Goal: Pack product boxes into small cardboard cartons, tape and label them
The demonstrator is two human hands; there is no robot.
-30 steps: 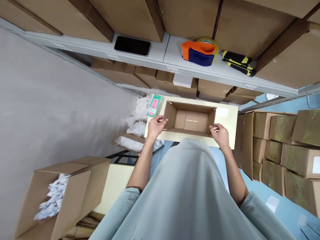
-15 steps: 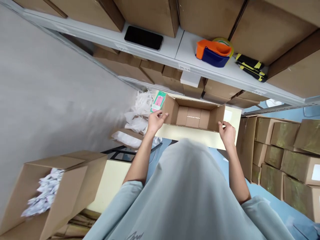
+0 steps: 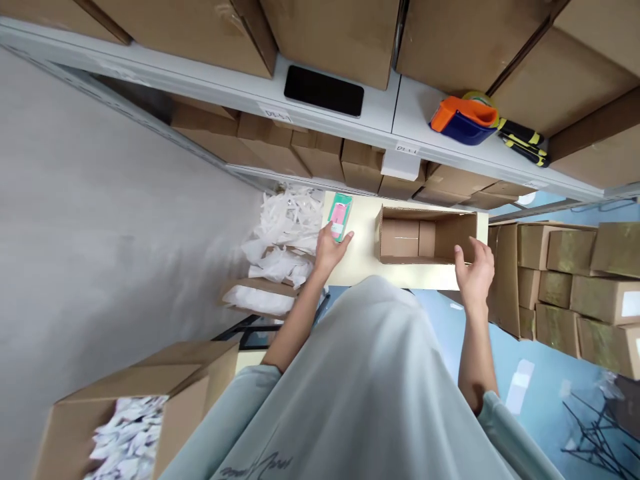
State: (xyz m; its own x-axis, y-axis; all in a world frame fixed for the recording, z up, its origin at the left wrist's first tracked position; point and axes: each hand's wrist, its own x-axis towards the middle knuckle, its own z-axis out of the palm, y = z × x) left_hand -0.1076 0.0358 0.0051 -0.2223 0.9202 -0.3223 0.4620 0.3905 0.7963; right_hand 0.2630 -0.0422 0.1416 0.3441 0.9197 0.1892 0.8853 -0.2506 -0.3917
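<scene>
Both hands open; left hand (image 3: 331, 248) fingers touch green packet (image 3: 340, 217).

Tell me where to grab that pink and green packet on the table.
Grip the pink and green packet across its two long edges, from above on its near end. It lies flat on the pale table, long axis pointing away, and the left hand already touches that end. The open carton blocks the right.

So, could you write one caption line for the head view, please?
Left hand touches a green-and-pink packet on the cream table; right hand open beside an open cardboard box.
</scene>
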